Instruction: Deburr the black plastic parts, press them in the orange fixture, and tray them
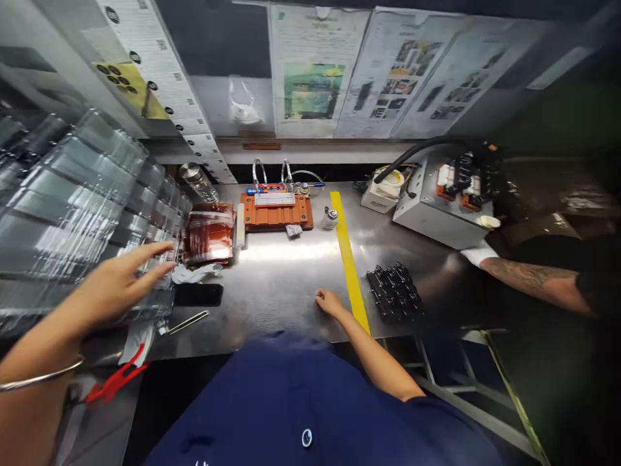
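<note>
My left hand (119,285) is raised at the left, fingers apart and holding nothing, in front of stacked clear plastic trays (63,194). To its right lie reddish-brown packets (210,233), a crumpled white wrapper (196,273) and a black phone (198,295). My right hand (328,302) rests on the metal table (272,291) with its fingers curled; whether anything is inside them is hidden. Beyond it, an orange fixture (279,213) stands at the back with a small bag (294,230) at its front edge. A small glass bottle (330,218) sits right of the fixture.
Yellow tape (349,259) crosses the table. Right of it are a black tray of small parts (395,291), a white box (381,196) and a grey machine (441,213). Another person's gloved hand (479,254) is beside the machine. Tweezers (189,321) and red pliers (116,382) lie at the left.
</note>
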Demonstrator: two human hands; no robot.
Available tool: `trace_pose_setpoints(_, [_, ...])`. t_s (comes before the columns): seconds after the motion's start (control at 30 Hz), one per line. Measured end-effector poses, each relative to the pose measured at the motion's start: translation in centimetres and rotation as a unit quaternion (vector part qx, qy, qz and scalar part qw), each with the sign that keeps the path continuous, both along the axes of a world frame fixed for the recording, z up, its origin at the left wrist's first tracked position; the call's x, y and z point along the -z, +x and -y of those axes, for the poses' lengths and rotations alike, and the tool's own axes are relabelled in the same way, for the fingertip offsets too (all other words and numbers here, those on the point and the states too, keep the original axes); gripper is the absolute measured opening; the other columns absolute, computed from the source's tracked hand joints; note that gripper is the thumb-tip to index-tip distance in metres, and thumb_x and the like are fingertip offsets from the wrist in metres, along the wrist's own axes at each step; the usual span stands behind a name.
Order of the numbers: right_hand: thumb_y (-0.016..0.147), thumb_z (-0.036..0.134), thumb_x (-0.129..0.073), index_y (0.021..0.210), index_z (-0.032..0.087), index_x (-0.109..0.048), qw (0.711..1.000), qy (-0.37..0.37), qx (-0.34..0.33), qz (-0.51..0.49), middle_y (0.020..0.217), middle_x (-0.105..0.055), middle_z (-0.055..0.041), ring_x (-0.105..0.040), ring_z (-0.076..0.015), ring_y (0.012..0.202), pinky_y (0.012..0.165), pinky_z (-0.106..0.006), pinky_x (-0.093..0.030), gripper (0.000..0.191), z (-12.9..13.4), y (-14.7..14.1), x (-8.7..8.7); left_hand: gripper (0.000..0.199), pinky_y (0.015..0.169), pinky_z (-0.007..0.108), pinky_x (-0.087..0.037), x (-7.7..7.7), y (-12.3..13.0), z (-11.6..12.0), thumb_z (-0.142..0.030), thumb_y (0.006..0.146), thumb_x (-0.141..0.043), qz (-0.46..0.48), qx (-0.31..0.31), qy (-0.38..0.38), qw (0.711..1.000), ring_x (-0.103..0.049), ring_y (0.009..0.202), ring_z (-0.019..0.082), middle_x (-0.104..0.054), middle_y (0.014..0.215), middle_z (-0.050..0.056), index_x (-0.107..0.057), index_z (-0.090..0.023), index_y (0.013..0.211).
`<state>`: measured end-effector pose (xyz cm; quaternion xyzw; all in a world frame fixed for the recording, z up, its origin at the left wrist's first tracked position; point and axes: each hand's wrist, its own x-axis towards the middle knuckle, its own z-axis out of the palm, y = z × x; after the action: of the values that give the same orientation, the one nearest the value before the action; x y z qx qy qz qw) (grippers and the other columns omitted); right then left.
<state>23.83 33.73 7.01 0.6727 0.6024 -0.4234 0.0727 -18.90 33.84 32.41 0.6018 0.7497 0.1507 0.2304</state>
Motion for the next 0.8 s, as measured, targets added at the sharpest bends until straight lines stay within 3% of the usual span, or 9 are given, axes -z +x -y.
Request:
trace_pose_setpoints(0.07, [0.087, 0.014, -0.048, 0.093, 0.012, -0.068, 1.0, -0.008, -0.019, -0.015, 0.094, -0.07, -0.0125, -0.063, -0.0226, 0.09, 0.075, -0.029, -0.041, 0.021, -0.5, -1.3, 0.2, 0.045, 0.1, 0.036, -0.044, 3.9, 2.4, 1.4, -0.044, 0.055, -0.08, 0.201, -0.142, -0.08, 0.966, -0.062, 0.104, 0.025, -0.073, 0.1, 0.001, -0.072, -0.02, 0.093])
trace_pose_setpoints(0.1, [0.087, 0.014, -0.047, 0.091, 0.011, -0.068, 0.999, -0.016, -0.028, -0.029, 0.093, -0.07, -0.0127, -0.063, -0.0227, 0.09, 0.075, -0.029, -0.042, 0.021, -0.5, -2.1, 0.2, 0.034, 0.096, 0.036, -0.046, 6.3, 3.7, 1.7, -0.033, 0.053, -0.082, 0.312, -0.231, -0.103, 0.916, -0.064, 0.098, 0.024, -0.073, 0.089, 0.003, -0.071, -0.018, 0.082])
trace_pose_setpoints(0.13, [0.088, 0.014, -0.047, 0.09, 0.011, -0.067, 0.998, -0.026, -0.036, -0.049, 0.091, -0.07, -0.0125, -0.063, -0.0223, 0.089, 0.075, -0.03, -0.043, 0.021, -0.4, -3.2, 0.1, 0.025, 0.091, 0.033, -0.049, 8.7, 5.0, 1.8, -0.021, 0.051, -0.083, 0.432, -0.344, -0.107, 0.827, -0.066, 0.091, 0.023, -0.071, 0.075, 0.004, -0.067, -0.017, 0.07])
trace_pose_setpoints(0.23, [0.09, 0.024, -0.051, 0.092, 0.013, -0.068, 0.986, -0.077, -0.071, -0.132, 0.088, -0.071, -0.009, -0.064, -0.0184, 0.084, 0.074, -0.027, -0.047, 0.021, 0.2, -7.2, -1.2, 0.011, 0.076, 0.033, -0.055, 14.4, 8.7, 1.7, -0.019, 0.069, -0.071, 0.537, -0.421, -0.087, 0.726, -0.066, 0.067, 0.017, -0.066, 0.064, 0.003, -0.061, -0.016, 0.067])
trace_pose_setpoints(0.3, [0.088, 0.036, -0.057, 0.105, 0.017, -0.066, 0.964, -0.124, -0.081, -0.221, 0.095, -0.071, -0.006, -0.065, -0.0155, 0.085, 0.072, -0.025, -0.049, 0.027, 0.7, -10.5, -2.6, 0.007, 0.073, 0.029, -0.055, 16.1, 10.9, 1.1, -0.015, 0.076, -0.062, 0.598, -0.428, -0.061, 0.675, -0.064, 0.062, 0.013, -0.065, 0.064, 0.003, -0.06, -0.016, 0.069])
trace_pose_setpoints(0.33, [0.085, 0.042, -0.062, 0.113, 0.02, -0.064, 0.943, -0.153, -0.075, -0.286, 0.102, -0.07, -0.0048, -0.066, -0.0144, 0.087, 0.073, -0.024, -0.05, 0.036, 0.9, -12.1, -3.4, 0.008, 0.073, 0.028, -0.055, 16.3, 12.0, 0.6, -0.013, 0.079, -0.059, 0.63, -0.427, -0.045, 0.647, -0.064, 0.063, 0.011, -0.065, 0.066, 0.003, -0.06, -0.015, 0.071])
trace_pose_setpoints(0.47, [0.053, 0.054, -0.084, 0.108, 0.018, -0.065, 0.76, -0.326, 0.005, -0.562, 0.105, -0.068, -0.0054, -0.064, -0.0158, 0.091, 0.081, -0.028, -0.05, 0.069, 1.7, -17.4, -6.3, 0.013, 0.073, 0.027, -0.055, 15.1, 14.6, -1.2, -0.014, 0.083, -0.052, 0.722, -0.395, 0.001, 0.568, -0.065, 0.066, 0.011, -0.066, 0.071, 0.005, -0.063, -0.013, 0.077])
trace_pose_setpoints(0.6, [0.039, 0.045, -0.091, 0.087, 0.014, -0.07, 0.715, -0.414, 0.032, -0.562, 0.085, -0.067, -0.0018, -0.062, -0.015, 0.083, 0.083, -0.032, -0.047, 0.061, 2.7, -19.0, -7.6, 0.011, 0.065, 0.025, -0.054, 14.0, 14.5, -1.8, -0.015, 0.083, -0.052, 0.766, -0.399, 0.052, 0.501, -0.063, 0.062, 0.011, -0.065, 0.068, 0.003, -0.063, -0.014, 0.078])
trace_pose_setpoints(0.8, [0.037, 0.035, -0.092, 0.085, 0.013, -0.071, 0.7, -0.438, 0.065, -0.561, 0.086, -0.068, -0.0026, -0.062, -0.016, 0.084, 0.088, -0.035, -0.044, 0.057, 3.3, -18.0, -7.9, 0.008, 0.061, 0.022, -0.05, 14.6, 15.0, -1.9, -0.015, 0.08, -0.051, 0.704, -0.391, 0.067, 0.589, -0.059, 0.056, 0.008, -0.06, 0.065, 0.0, -0.059, -0.016, 0.076])
